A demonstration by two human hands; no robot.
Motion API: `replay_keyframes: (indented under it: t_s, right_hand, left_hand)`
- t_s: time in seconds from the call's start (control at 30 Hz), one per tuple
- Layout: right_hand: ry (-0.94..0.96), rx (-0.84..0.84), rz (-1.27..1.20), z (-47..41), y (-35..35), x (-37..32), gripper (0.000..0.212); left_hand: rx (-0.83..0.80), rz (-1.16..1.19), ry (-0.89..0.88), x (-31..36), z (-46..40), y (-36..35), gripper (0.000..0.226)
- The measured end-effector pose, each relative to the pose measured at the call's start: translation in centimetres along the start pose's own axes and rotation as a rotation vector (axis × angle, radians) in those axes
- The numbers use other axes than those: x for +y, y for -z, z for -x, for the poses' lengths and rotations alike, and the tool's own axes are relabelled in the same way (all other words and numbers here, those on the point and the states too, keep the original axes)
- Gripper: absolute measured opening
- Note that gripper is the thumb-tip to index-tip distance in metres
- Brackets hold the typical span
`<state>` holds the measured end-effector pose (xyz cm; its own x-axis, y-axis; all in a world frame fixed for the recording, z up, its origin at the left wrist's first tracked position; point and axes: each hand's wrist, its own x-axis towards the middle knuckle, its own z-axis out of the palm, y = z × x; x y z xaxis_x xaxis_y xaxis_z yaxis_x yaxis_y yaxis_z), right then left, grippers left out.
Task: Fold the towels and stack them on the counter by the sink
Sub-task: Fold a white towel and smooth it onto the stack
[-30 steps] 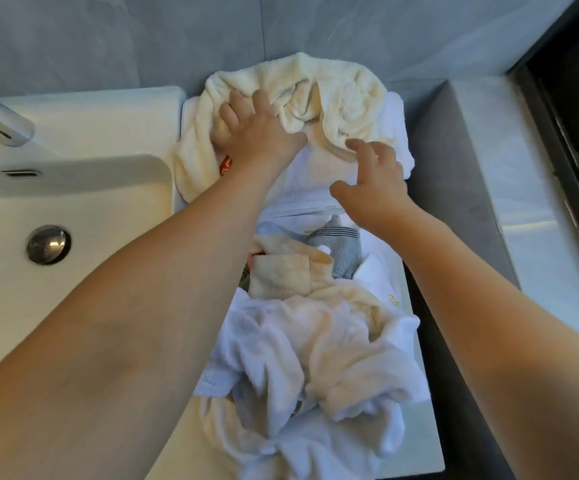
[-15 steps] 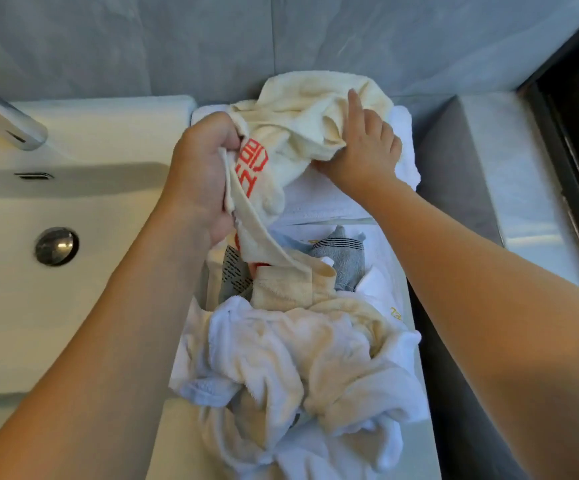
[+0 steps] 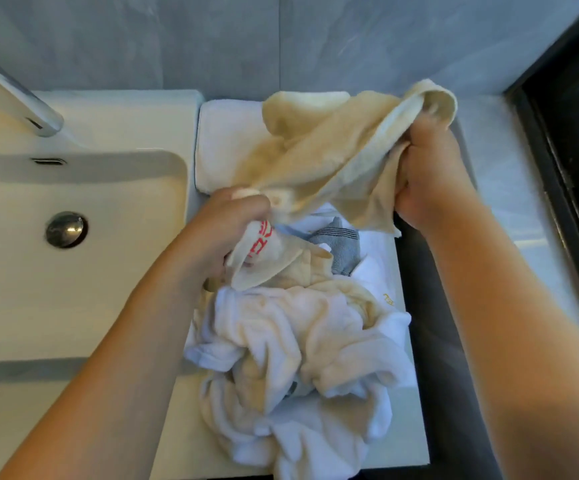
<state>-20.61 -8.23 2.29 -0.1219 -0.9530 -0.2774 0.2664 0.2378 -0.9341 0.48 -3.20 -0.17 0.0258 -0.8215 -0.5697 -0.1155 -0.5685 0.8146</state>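
A cream towel (image 3: 322, 157) with red lettering is stretched in the air between my two hands. My left hand (image 3: 225, 226) grips its lower left end near the red print. My right hand (image 3: 426, 174) grips its upper right end, raised toward the wall corner. Under it, a folded white towel (image 3: 222, 140) lies flat on the counter (image 3: 416, 427) beside the sink (image 3: 73, 258). A crumpled heap of white and cream towels (image 3: 301, 358) fills the nearer part of the counter, with a grey striped cloth (image 3: 343, 244) poking out at its far side.
The faucet (image 3: 17, 102) sticks out at the upper left above the basin, and the drain plug (image 3: 66, 228) sits in the bowl. A grey tiled wall (image 3: 281, 39) stands behind. A lower ledge (image 3: 513, 188) and a dark window frame (image 3: 565, 133) run along the right.
The cream towel has been lifted off the folded white towel and pulled open. My right hand moved right and up with one end; my left hand moved down with the other.
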Motion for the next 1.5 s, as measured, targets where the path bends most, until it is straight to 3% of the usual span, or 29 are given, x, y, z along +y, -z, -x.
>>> replay_keyframes:
  t_s: [0.1, 0.23, 0.3, 0.37, 0.4, 0.47, 0.6, 0.67, 0.8, 0.93, 1.1, 1.23, 1.37, 1.5]
  right_hand:
    - [-0.242, -0.134, -0.222, 4.5, 1.8, -1.0, 0.041]
    - [-0.206, -0.199, -0.312, 9.0, 3.6, -1.6, 0.036]
    - [-0.17, -0.208, -0.407, 10.3, 4.0, -1.4, 0.04]
    - [-0.165, -0.163, -0.367, 11.5, 3.6, -1.1, 0.051]
    - [-0.176, -0.129, -0.309, 12.2, 3.1, -1.0, 0.055]
    - [-0.184, -0.044, -0.172, 13.3, 2.1, 0.2, 0.06]
    - [0.023, 0.056, 0.649, 14.1, 2.4, 5.8, 0.033]
    - [0.176, -0.064, 0.814, 14.1, 3.4, 8.3, 0.034]
    - [0.345, -0.244, 0.878, 13.9, 3.9, 11.5, 0.049]
    - [0.253, -0.21, 0.808, 13.8, 5.2, 13.2, 0.049]
    - [0.384, -0.134, 0.928, 13.3, 4.1, 16.2, 0.046]
    - [0.363, -0.095, 1.08, 12.9, 4.8, 19.1, 0.049]
    - [0.355, -0.122, 1.129, 12.1, 4.8, 19.5, 0.05]
    - [0.38, -0.106, 0.968, 12.7, 4.1, 17.2, 0.043]
  left_hand:
    - [-0.045, 0.407, 0.023, 0.0, 1.4, 1.2, 0.05]
    - [-0.102, 0.568, -0.161, 1.1, 4.8, 1.5, 0.06]
    - [-0.14, 0.602, -0.252, 1.3, 6.7, 1.1, 0.056]
    - [-0.176, 0.574, -0.353, 1.1, 8.5, 0.4, 0.03]
    - [-0.193, 0.546, -0.375, 1.2, 9.5, -0.2, 0.019]
    - [-0.118, 0.417, -0.409, 0.6, 10.9, -1.2, 0.029]
    - [0.378, -0.444, -0.706, -4.5, 10.6, -1.5, 0.032]
    - [0.406, -0.628, -0.729, -7.2, 10.1, -1.7, 0.033]
    - [0.368, -0.682, -0.678, -9.6, 8.9, -2.6, 0.04]
    - [0.242, -0.878, -0.493, -12.8, 7.8, -3.0, 0.063]
    - [0.284, -0.949, -0.699, -16.1, 5.7, -1.4, 0.059]
    - [0.31, -0.996, -0.774, -17.6, 4.3, -1.7, 0.066]
    - [0.274, -1.015, -0.787, -17.8, 3.4, -1.0, 0.068]
    - [0.241, -1.106, -0.685, -16.3, 4.4, -0.6, 0.073]
